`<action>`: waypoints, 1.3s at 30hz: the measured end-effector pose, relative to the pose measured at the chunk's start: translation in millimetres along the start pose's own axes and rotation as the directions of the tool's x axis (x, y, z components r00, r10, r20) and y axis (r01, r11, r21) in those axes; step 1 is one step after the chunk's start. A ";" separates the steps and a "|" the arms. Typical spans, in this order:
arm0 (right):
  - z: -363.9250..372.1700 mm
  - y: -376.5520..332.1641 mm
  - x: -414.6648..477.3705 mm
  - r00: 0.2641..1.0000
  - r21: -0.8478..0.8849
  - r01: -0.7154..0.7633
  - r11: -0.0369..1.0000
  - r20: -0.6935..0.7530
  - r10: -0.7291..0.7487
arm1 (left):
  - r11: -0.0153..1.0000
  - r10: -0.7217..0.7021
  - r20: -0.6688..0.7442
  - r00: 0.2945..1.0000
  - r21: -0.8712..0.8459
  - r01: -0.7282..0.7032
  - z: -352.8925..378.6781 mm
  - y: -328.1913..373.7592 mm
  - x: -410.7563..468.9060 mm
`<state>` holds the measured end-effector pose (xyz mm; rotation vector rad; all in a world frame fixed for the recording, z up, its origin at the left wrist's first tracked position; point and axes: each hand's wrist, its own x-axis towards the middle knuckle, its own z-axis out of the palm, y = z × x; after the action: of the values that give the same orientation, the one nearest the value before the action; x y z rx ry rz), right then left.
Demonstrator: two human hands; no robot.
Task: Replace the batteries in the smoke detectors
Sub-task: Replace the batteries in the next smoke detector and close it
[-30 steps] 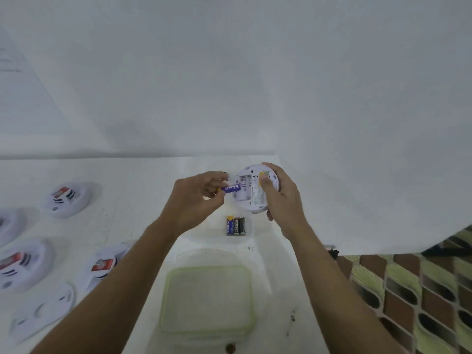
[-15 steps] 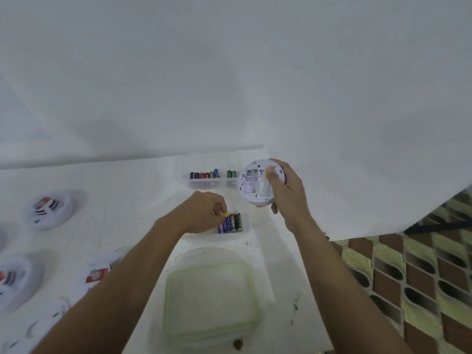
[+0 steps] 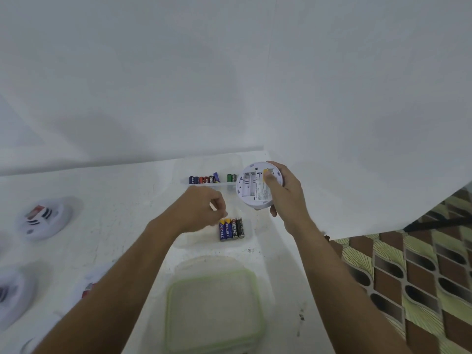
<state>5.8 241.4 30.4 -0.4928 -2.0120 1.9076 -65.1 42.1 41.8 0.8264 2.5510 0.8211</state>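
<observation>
Change: your left hand (image 3: 201, 210) has left the detector. Blue cell it pinched 1 s ago now lies in row of four batteries (image 3: 231, 228), just right of your curled fingertips; nothing visible between them. Old cell out, bay looks empty, so fresh cells likely next. Readable: "PK CELL" on blue pair, "EVEREADY" on black. Your right hand (image 3: 286, 195) grips smoke detector (image 3: 251, 187), back facing you, thumb on yellow tab; label print too small.

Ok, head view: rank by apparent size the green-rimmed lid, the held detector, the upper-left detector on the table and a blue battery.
1. green-rimmed lid, largest, though nearest the camera.
2. held detector and upper-left detector: look alike, not ranked.
3. blue battery, smallest.
</observation>
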 end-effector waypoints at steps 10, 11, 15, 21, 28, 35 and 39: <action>-1.0 3.6 14.6 1.000 0.001 0.002 1.000 -0.028 -0.002 | 0.993 -0.056 -0.241 0.969 0.083 0.078 -25.7 -8.6 86.6; -1.5 3.9 16.0 1.000 0.000 0.002 1.000 -0.027 -0.002 | 0.983 -0.102 -0.219 0.970 0.125 0.131 -24.4 -14.5 97.5; -0.5 5.9 22.3 1.000 -0.014 -0.007 1.000 -0.024 0.007 | 0.925 -0.216 -0.098 0.971 0.299 0.236 -19.2 -28.5 126.0; -0.5 9.0 30.2 1.000 -0.035 -0.011 0.999 -0.029 0.010 | 0.882 -0.218 0.024 0.976 0.433 0.186 -14.7 -25.7 136.6; -0.8 7.9 34.2 0.999 -0.034 -0.016 0.999 -0.048 0.014 | 0.961 -0.144 0.004 0.990 0.238 0.139 -15.8 -28.5 128.5; -1.0 6.4 26.7 0.998 -0.005 -0.015 1.000 -0.062 0.015 | 0.979 0.002 -0.200 0.980 -0.200 -0.043 -23.3 -3.1 95.5; -0.5 5.1 21.0 0.997 -0.001 -0.011 1.000 -0.072 0.011 | 0.895 0.077 -0.245 0.967 -0.410 -0.175 -24.8 15.1 68.0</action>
<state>-12.5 251.8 25.3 -0.5659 -1.9692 1.8672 -122.9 83.8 61.2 0.7960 2.3658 1.5290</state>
